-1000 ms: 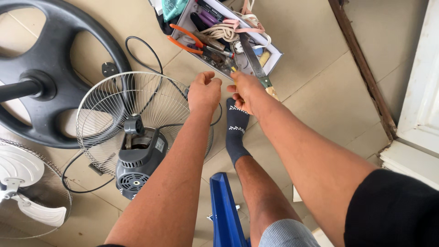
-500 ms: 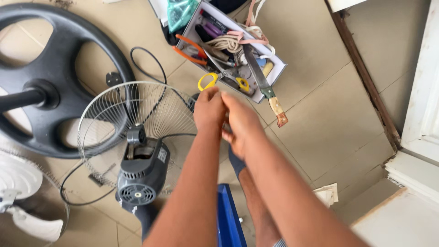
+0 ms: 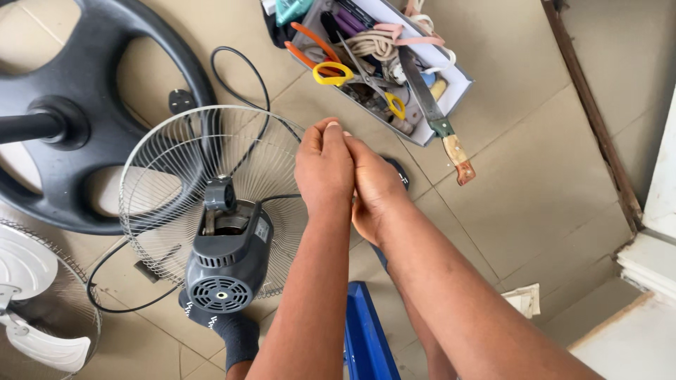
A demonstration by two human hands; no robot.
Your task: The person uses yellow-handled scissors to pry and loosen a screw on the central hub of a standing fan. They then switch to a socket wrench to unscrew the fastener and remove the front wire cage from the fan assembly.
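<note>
My left hand (image 3: 324,169) and my right hand (image 3: 373,193) are pressed together in the middle of the head view, fingertips pinched upward. Nothing shows between the fingers. They hover over the right edge of a round wire fan grille (image 3: 176,162) lying on the tiled floor. A grey fan motor housing (image 3: 225,264) sits on that grille, just left of my left forearm. A black power cord (image 3: 243,77) loops from behind the grille.
A white toolbox (image 3: 454,88) at top centre holds yellow-handled scissors (image 3: 334,72), orange pliers (image 3: 310,39) and rope; a wooden-handled blade (image 3: 447,137) sticks out. A black fan base (image 3: 105,42) lies top left, a white fan blade (image 3: 32,324) bottom left, a blue bar (image 3: 366,338) below.
Both hands have drawn back from the toolbox toward me and stay joined. The view has shifted closer to the fan grille and motor.
</note>
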